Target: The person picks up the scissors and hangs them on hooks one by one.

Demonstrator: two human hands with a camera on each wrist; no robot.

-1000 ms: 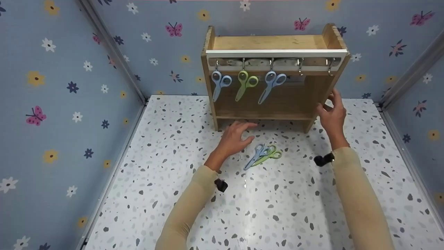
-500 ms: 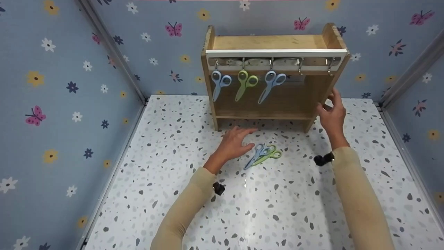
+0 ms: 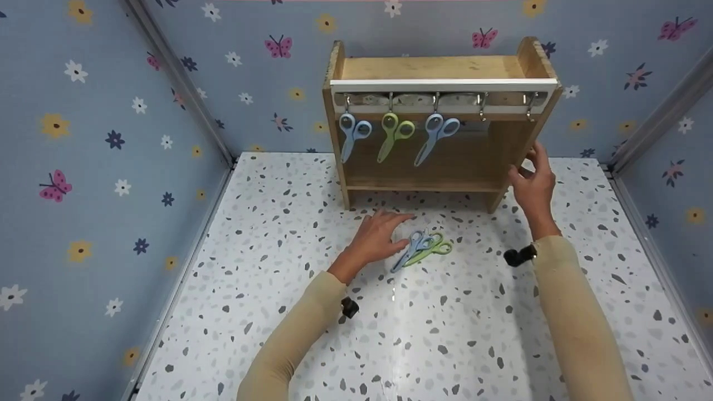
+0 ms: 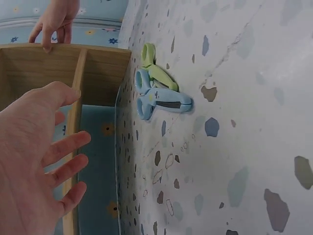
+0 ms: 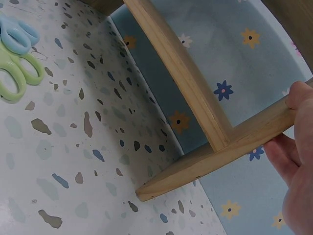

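My right hand (image 3: 535,186) grips the right side panel of a wooden shelf rack (image 3: 423,187), thumb on the front edge and fingers behind it. Over the table, my left hand (image 3: 374,236) has its fingers spread and holds nothing. Just right of its thumb lie blue scissors (image 4: 168,98), overlapping green scissors (image 4: 162,77) on the tabletop. From the rack's hooks hang blue scissors (image 3: 348,147) at the left, light green scissors (image 3: 387,147) beside them, and a second hanging pair of blue scissors (image 3: 426,149) near the middle.
Two hooks at the right of the metal rail (image 3: 459,100) carry nothing. The rack stands at the back of a white speckled table (image 3: 445,334), close to a blue flowered wall panel (image 3: 223,83). More flowered panels close in both sides.
My left hand has drawn back a little from the rack, its fingertips now lower and nearer the scissors on the table. The right hand keeps its grip on the rack.
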